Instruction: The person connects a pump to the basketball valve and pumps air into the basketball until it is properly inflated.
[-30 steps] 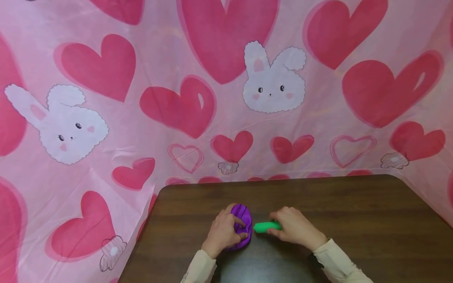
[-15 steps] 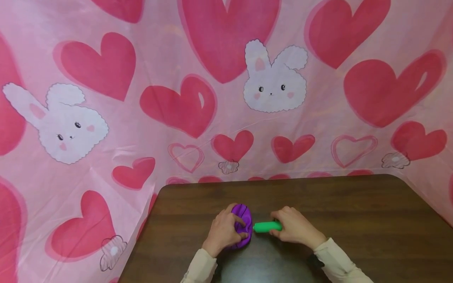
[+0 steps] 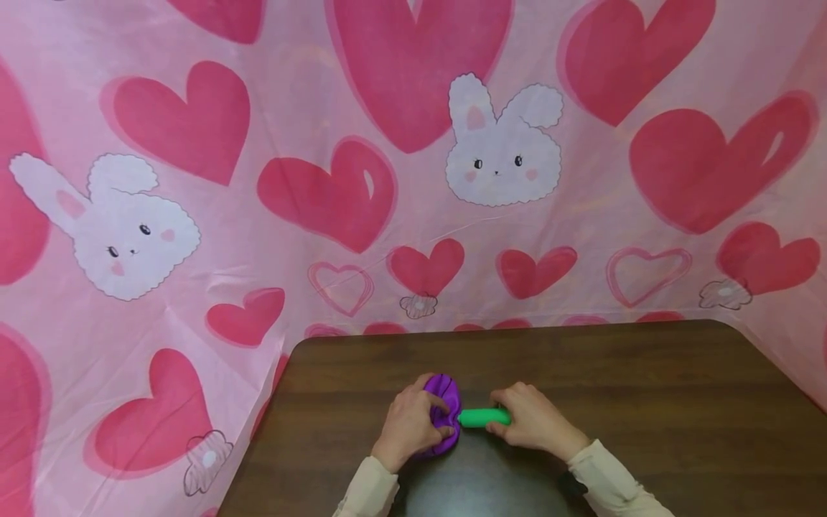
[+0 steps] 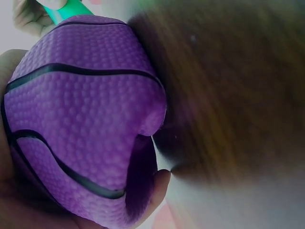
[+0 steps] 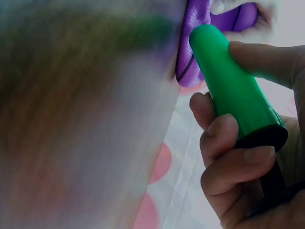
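Note:
My left hand (image 3: pixel 408 425) grips a purple, partly collapsed ball (image 3: pixel 444 393) with black seam lines. In the left wrist view its pebbled skin (image 4: pixel 86 109) is caved in on one side, with a deep fold. My right hand (image 3: pixel 538 418) holds a green hand pump (image 3: pixel 483 418) level above the table, its front end pointing at the ball. That front end meets the ball's right edge; whether a needle is inside the ball cannot be seen. In the right wrist view, thumb and fingers wrap the green barrel (image 5: pixel 233 86), and a black cap and rod show at its rear.
Both hands work over a dark brown wooden table (image 3: pixel 646 402) with rounded far corners. Behind and to the left hangs a pink cloth (image 3: pixel 291 215) printed with hearts and white rabbits.
My right hand has moved the pump slightly left, closing the small gap to the ball. The ball's right edge now looks dented inward at that spot. My left hand stays almost in place.

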`<action>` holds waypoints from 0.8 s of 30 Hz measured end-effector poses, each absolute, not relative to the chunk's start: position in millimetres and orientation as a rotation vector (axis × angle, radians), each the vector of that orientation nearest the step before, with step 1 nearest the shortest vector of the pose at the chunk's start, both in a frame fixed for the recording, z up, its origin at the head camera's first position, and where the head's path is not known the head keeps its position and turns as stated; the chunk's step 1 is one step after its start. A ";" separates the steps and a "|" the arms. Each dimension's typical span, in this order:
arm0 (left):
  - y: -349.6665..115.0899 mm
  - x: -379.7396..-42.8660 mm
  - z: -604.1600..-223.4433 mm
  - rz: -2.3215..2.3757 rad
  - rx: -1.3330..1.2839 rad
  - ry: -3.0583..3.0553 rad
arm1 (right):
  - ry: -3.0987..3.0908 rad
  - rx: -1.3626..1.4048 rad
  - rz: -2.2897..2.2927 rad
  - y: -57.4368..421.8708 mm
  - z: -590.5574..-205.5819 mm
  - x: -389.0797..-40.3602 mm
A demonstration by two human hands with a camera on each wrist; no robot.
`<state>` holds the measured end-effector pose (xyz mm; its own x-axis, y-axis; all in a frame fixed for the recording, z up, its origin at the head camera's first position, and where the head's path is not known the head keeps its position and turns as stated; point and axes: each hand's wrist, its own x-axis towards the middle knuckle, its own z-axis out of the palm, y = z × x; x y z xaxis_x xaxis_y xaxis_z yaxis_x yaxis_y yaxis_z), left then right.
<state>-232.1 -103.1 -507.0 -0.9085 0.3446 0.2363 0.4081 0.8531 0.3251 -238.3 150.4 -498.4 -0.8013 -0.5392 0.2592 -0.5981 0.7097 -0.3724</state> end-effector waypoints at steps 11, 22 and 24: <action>-103.6 -231.9 -505.3 -0.534 -0.569 -2.856 | -2.734 0.891 0.675 137.4 -506.4 -236.5; -107.8 -231.9 -504.6 -0.699 -0.505 -2.886 | -2.763 0.894 0.693 140.3 -497.0 -236.6; -107.0 -231.2 -506.2 -0.726 -0.502 -2.891 | -2.773 0.908 0.696 143.0 -493.6 -235.6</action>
